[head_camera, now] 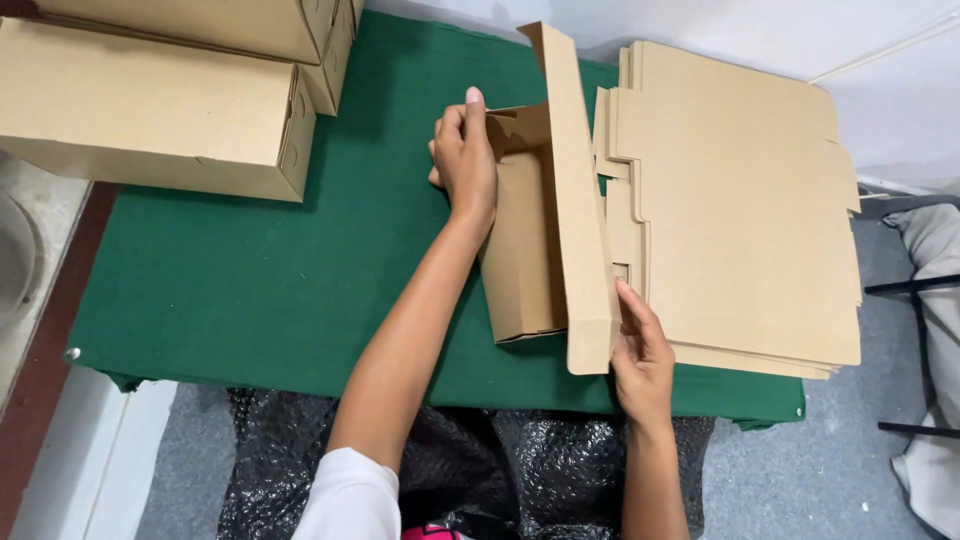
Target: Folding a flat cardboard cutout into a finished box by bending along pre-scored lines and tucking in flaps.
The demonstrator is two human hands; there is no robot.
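- The half-folded cardboard box (535,240) stands in the middle of the green table (260,280), one long side panel raised on edge, just left of the stack of flat blanks.
- I judge it light and fairly stiff, though the thin panels would crease if squeezed; edges and fold lines look like the best places to hold.
- My left hand (464,150) curls over the far end flap, fingers bent around the edge, gripping it.
- My right hand (640,355) is mostly open, fingers laid flat against the near end of the raised panel, steadying rather than clenching.
- The stack of flat cardboard blanks (740,220) lies to the right, touching the box.
- Finished cardboard boxes (160,100) sit at the table's far left corner.
- Black bubble wrap (540,450) hangs below the near edge.
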